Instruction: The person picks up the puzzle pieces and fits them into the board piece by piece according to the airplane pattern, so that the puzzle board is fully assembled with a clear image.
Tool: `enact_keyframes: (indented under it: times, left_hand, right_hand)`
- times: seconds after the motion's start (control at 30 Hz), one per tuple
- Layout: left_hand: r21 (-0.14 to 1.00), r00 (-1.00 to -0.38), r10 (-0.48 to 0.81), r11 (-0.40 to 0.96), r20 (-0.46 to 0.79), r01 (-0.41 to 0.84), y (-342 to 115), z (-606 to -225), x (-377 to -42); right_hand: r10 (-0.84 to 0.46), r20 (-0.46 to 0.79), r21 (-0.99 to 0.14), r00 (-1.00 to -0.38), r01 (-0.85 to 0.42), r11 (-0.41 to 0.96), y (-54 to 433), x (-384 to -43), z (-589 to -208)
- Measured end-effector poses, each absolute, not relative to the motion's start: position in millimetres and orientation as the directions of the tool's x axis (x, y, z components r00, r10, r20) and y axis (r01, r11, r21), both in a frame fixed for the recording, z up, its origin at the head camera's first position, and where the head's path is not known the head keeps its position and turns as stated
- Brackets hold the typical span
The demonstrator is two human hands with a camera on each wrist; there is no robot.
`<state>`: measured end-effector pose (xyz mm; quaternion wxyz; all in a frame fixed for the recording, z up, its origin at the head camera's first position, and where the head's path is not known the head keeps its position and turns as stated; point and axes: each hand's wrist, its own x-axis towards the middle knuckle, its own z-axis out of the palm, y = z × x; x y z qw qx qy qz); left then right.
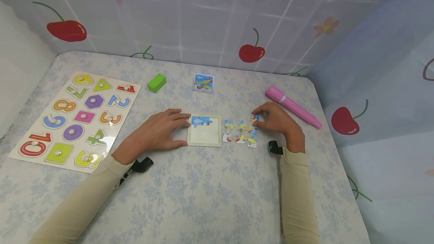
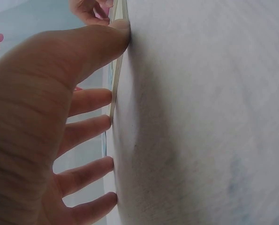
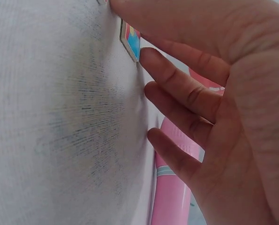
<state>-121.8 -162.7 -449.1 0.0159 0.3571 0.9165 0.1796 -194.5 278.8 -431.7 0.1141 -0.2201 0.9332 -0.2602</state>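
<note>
A small square puzzle tray [image 1: 205, 136] lies flat in the middle of the table, with joined blue sky pieces [image 1: 199, 121] along its top edge. My left hand [image 1: 156, 129] rests at the tray's left side, its spread fingers and thumb touching the rim. To the right of the tray lies a cluster of loose jigsaw pieces [image 1: 251, 141]. At the cluster's upper right corner, my right hand [image 1: 278, 120] pinches a blue and red jigsaw piece [image 3: 133, 42] between thumb and fingers, close to the tabletop.
Behind the tray lie a picture card with an airplane [image 1: 203, 83] and a green block [image 1: 156, 83]. A pink marker-shaped object [image 1: 293, 106] lies beyond my right hand. On the left is a number and shape peg board [image 1: 76, 119]. A printed curtain [image 1: 203, 18] borders the table's back.
</note>
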Motion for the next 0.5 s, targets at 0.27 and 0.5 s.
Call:
enact_keyframes:
  times: [0.27,0.5]
  left_hand:
    - [0.341,-0.743,0.661,0.678,0.103,0.651,-163,-449,-121]
    - [0.342,-0.746,0.659,0.682,0.095,0.646,-163,-449,-121]
  right_hand:
    - [-0.458,-0.125,-0.525,-0.880,-0.332,0.783,275,-195,-431]
    - [-0.475,-0.117,-0.521,-0.872,-0.354,0.777,264,-192,-424]
